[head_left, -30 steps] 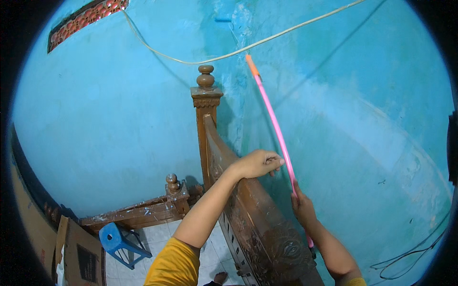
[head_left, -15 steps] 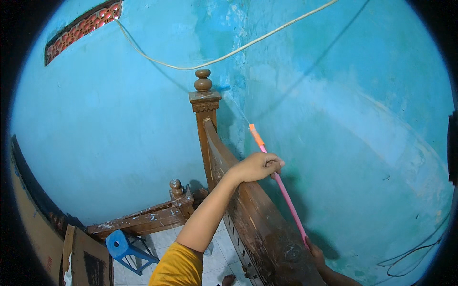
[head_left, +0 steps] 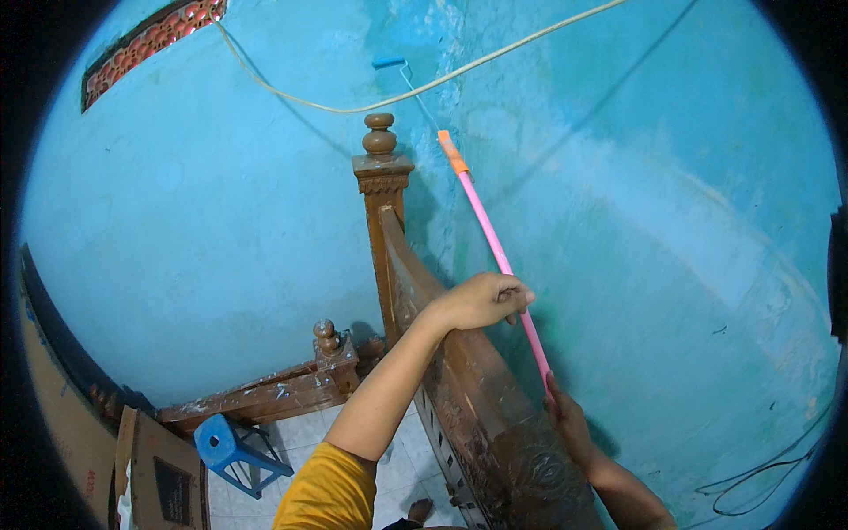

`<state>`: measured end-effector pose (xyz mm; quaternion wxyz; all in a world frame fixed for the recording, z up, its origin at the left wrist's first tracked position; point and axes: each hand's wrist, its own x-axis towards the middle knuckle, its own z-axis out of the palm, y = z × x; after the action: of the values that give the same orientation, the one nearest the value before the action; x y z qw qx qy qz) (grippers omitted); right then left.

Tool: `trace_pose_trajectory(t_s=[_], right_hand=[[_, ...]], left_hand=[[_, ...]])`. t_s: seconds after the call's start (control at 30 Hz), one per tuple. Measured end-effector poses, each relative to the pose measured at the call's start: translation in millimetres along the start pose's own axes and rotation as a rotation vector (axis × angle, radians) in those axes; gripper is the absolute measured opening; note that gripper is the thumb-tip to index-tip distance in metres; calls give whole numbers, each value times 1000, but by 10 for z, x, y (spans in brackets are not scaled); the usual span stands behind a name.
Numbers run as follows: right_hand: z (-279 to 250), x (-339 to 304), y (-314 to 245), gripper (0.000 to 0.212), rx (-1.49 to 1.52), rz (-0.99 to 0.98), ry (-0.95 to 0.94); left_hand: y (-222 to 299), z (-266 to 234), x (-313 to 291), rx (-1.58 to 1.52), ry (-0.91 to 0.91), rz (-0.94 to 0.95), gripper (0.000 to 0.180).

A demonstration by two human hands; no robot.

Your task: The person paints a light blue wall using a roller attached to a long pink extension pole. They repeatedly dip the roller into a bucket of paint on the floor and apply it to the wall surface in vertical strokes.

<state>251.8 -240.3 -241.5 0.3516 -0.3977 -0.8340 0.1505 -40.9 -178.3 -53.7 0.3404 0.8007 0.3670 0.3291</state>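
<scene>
A paint roller on a long pink pole point(head_left: 481, 216) slants up across the corner of the blue walls. Its small blue roller head point(head_left: 389, 63) is against the wall, just left of the corner. A thin bent rod joins the head to an orange handle point(head_left: 452, 151) at the pole's top. My left hand point(head_left: 484, 300) is curled around the pole's middle, its wrist over the edge of a carved brown wooden bed panel point(head_left: 468, 380). Lower down, my right hand point(head_left: 570, 426) grips the pole near its bottom end, between panel and wall.
A turned wooden post point(head_left: 380, 168) rises at the panel's far end. A pale cable point(head_left: 353, 109) hangs across the walls near the roller rod. At lower left are a blue stool point(head_left: 231, 450), a paint-spotted wooden rail point(head_left: 265, 396) and a cardboard box point(head_left: 163, 468).
The roller has slid up the wall, from behind the post to well above it. My right hand has risen with the pole, while my left hand has stayed nearly in place.
</scene>
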Motion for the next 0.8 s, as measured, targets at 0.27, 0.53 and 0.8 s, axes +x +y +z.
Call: trace_pose_trajectory(t_s=[0.27, 0.53, 0.8], right_hand=[[366, -1037, 708, 70, -161, 211, -216], [669, -846, 1160, 66, 155, 297, -184], [302, -41, 23, 62, -51, 118, -49]], left_hand=[[17, 5, 17, 9, 15, -39, 33], [86, 22, 115, 32, -11, 1, 36], [-9, -13, -8, -59, -7, -25, 35]])
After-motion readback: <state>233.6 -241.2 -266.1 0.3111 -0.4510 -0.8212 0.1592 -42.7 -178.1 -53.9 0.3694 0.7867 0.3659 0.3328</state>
